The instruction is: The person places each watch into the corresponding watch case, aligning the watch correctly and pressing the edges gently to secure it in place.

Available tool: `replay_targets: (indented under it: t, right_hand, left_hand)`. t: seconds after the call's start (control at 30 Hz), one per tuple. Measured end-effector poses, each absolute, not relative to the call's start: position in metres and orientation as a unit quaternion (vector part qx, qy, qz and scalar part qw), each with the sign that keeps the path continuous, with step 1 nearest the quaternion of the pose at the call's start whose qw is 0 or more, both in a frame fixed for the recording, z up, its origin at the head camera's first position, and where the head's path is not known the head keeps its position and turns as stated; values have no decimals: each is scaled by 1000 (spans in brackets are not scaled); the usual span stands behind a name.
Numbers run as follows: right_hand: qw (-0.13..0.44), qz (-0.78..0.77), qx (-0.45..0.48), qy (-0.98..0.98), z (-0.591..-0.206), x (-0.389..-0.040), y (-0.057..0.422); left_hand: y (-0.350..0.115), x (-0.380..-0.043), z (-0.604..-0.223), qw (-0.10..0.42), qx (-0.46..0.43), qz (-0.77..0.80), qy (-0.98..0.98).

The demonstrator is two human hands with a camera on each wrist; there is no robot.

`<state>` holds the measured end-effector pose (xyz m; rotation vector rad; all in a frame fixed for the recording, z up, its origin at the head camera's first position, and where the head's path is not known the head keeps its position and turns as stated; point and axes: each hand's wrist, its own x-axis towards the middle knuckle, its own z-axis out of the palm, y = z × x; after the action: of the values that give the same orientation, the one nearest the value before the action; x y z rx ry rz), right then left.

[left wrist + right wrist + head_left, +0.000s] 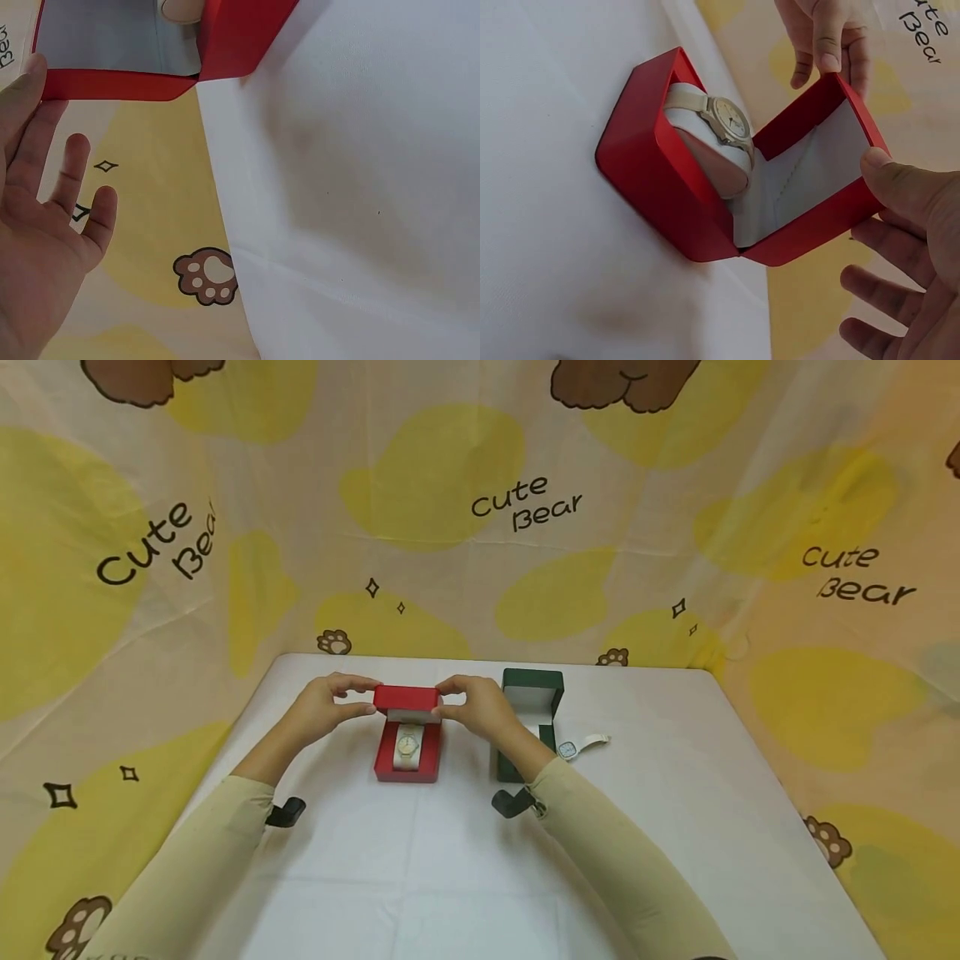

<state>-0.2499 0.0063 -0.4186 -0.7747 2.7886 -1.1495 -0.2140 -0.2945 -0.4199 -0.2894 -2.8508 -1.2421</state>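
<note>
A red watch box (407, 775) stands on the white table with its lid (406, 697) raised. Inside it, a pale-strapped watch (727, 118) with a cream dial is wrapped around a white cushion (712, 161). My left hand (318, 706) pinches the lid's left edge between thumb and fingers; in the left wrist view its two outer fingers stick out free. On the lid's opposite edge, my right hand (480, 706) has a similar pinch, its thumb (900, 180) on the rim and the other fingers spread beneath.
A green watch box (532, 679) stands raised-lidded to the right, partly hidden behind my right forearm. Beside it lies another watch (570, 750) with a pale strap on the white table (420, 877). Patterned yellow cloth (435, 477) hangs around the table.
</note>
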Motion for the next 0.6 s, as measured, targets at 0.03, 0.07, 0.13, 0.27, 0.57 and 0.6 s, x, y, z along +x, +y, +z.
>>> replay_targets:
  t: [0.03,0.07,0.13,0.27,0.57,0.6]
  right_hand:
    - [13,-370,-248,895,-419,-250,6]
    - [12,-372,-248,894,-418,-249,6]
    - [14,-374,-247,894,-418,-248,7]
    - [29,-376,-241,894,-417,-247,7]
    - [59,-375,-240,893,-416,-245,6]
    - [61,-375,-239,894,-415,-244,5]
  left_hand:
    - [-295,-214,-420,7,-91,-398,-913]
    - [-295,-214,-419,5,-89,-398,-913]
    - [-295,-213,-418,-1,-84,-397,-914]
    - [-294,-209,-418,-11,-75,-391,-917]
    - [-291,-203,-417,-18,-69,-394,-916]
    - [-291,-202,-417,-19,-69,-394,-917]
